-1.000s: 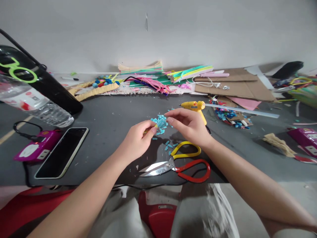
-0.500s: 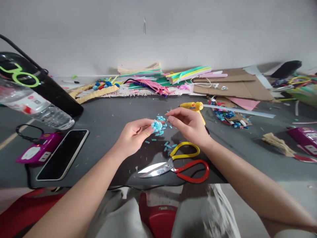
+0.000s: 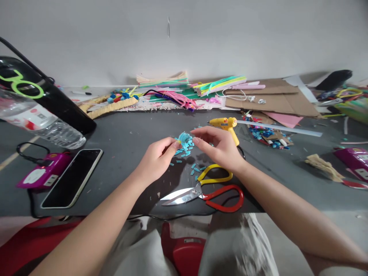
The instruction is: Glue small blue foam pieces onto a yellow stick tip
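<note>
A light blue flower-like cluster of small pieces (image 3: 184,138) is pinched between the thumb and fingers of my left hand (image 3: 157,156). It is tilted, with fine strands showing on top and a bit of yellow by my thumb. My right hand (image 3: 220,145) is at the cluster's right edge, thumb and forefinger close together; whether they grip a tiny piece is hidden. Loose blue pieces (image 3: 196,168) lie on the dark table below. Large scissors (image 3: 195,191) with one yellow and one red handle rest nearer me, blades pointing left.
A yellow glue gun (image 3: 227,124) with a long glue stick lies behind my right hand. A phone (image 3: 73,178), purple power socket (image 3: 47,170) and plastic bottle (image 3: 48,124) are at left. Pipe cleaners (image 3: 220,85) and cardboard (image 3: 276,97) line the wall.
The blue cluster has been turned and tilted, now showing strands on top. My right hand has moved slightly left, bringing its fingertips to the cluster.
</note>
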The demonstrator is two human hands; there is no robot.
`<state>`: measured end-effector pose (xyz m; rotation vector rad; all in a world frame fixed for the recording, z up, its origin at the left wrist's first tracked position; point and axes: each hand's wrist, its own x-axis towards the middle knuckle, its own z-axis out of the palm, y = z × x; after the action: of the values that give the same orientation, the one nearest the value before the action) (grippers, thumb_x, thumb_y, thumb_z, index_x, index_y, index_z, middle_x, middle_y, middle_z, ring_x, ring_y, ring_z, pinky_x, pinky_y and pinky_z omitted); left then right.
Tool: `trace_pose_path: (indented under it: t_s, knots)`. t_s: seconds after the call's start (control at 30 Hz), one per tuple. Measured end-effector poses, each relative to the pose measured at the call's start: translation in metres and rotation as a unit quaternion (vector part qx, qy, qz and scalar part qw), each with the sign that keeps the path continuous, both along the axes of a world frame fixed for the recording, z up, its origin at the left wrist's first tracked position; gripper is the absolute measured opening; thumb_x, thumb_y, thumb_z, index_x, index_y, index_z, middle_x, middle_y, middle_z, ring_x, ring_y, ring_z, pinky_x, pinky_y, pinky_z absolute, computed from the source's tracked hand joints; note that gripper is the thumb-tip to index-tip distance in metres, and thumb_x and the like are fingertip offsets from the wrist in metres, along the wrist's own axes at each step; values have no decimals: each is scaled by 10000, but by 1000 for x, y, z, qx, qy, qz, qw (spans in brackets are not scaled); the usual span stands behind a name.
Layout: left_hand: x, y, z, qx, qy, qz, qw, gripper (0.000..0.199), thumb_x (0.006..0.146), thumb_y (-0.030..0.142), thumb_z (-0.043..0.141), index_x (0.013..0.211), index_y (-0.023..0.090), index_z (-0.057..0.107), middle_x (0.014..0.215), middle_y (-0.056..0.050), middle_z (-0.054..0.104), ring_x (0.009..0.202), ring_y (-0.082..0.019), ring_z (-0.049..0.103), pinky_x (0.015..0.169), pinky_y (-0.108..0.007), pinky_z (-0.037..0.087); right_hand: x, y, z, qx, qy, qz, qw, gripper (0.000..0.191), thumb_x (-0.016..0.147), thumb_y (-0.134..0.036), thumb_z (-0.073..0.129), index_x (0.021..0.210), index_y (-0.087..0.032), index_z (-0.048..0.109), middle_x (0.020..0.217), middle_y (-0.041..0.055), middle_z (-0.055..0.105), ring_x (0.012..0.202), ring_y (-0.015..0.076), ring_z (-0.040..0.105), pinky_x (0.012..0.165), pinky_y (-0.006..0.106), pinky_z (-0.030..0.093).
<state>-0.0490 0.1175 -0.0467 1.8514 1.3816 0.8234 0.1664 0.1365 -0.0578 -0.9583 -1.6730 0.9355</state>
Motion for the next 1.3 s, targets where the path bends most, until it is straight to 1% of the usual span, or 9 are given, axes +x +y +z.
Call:
trace_pose_path:
  t_s: [0.17,0.27,0.4,0.57,0.73,0.87,1.03,1.2,1.3]
  knots:
    - [1,-3,-1,3,36,5,999,424,982,539,472,976,179,697,853,-25,706,735,-162,575,636,-256,393,-4,2,-4,-25,-32,-6,999,327,860,-442,725,1029,-164,755,848,56,744,705,161,631,623,295,499]
    - [3,-4,0,13,45,0,999,416,989,513,455,928,175,688,855,-37,713,734,-169,579,629,-263,390,-6,2,-6,-32,-27,-4,999,321,855,-451,729,999,-165,753,854,62,753,702,164,639,627,298,503]
    - [4,-5,0,34,47,-6,998,403,981,496,457,889,175,684,799,-36,696,688,-166,561,587,-262,373,-7,3,-8,-33,-28,-5,999,324,858,-463,720,997,-171,746,875,67,753,713,169,642,627,300,504]
    - [3,-7,1,23,58,0,998,398,988,481,456,850,169,662,731,-4,626,628,-130,492,569,-252,335,-7,2,-9,-27,-37,-12,999,309,838,-450,741,976,-174,731,826,49,730,651,140,592,587,280,469]
    - [5,-8,3,20,54,-6,998,391,993,459,446,842,172,664,638,23,506,582,-120,413,539,-251,297,-9,2,-9,-31,-48,-16,998,280,834,-425,743,950,-171,729,789,39,712,618,125,548,556,269,432]
    - [6,-8,4,12,51,-9,999,387,993,457,447,833,173,656,635,26,469,589,-120,397,541,-250,290,-9,3,-9,-41,-33,-10,999,281,838,-427,739,944,-167,725,805,45,717,645,135,579,581,276,453]
    - [5,-8,3,11,46,-13,999,390,997,462,439,843,177,655,659,19,483,603,-125,403,551,-251,294,-9,5,-9,-62,-6,6,998,301,827,-452,750,930,-171,718,814,47,721,667,145,605,595,282,480]
    - [5,-8,3,14,48,-15,999,388,992,463,448,823,178,649,645,22,481,593,-124,402,544,-253,289,-10,6,-9,-93,37,27,995,324,758,-453,815,889,-175,712,805,36,716,708,151,627,638,282,507]
    - [5,-7,3,14,43,-11,999,394,985,467,455,834,173,669,655,14,514,600,-128,419,548,-255,295,-10,8,-7,-116,46,35,992,327,755,-451,814,877,-166,711,795,29,707,708,139,622,639,267,506]
